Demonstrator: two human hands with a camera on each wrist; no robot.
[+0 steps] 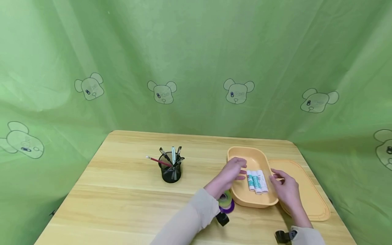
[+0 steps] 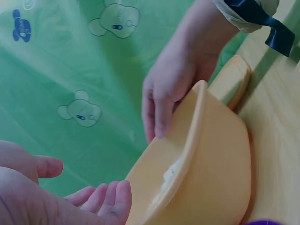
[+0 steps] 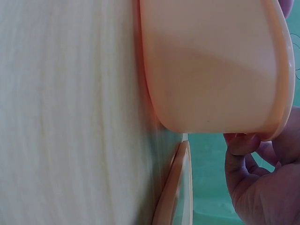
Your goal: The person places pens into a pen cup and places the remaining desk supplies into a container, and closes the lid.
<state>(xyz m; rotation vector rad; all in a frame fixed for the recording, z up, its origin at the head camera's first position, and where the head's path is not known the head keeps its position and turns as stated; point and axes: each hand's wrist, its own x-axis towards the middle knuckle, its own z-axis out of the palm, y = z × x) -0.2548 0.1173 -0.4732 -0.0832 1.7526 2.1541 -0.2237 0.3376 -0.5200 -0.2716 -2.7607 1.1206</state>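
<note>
An orange plastic bin (image 1: 251, 200) stands on the table at the right, with three white-and-teal glue sticks (image 1: 256, 182) lying side by side on its floor. My left hand (image 1: 232, 172) hovers over the bin's left rim, fingers loosely bent and holding nothing. In the left wrist view its fingertips (image 2: 123, 199) overlap the near rim. At the opposite side, my right hand (image 1: 286, 186) pinches the bin's right rim, thumb on the inner side and bent fingers outside against the wall. The right wrist view shows those fingers (image 3: 243, 144) close under the lip.
An orange lid (image 1: 306, 190) lies on the table just right of the bin. Green and purple tape rolls (image 1: 226, 204) sit against its left side, partly hidden by my left wrist. A black mesh pen holder (image 1: 170, 175) with pens and a red pencil stands further left.
</note>
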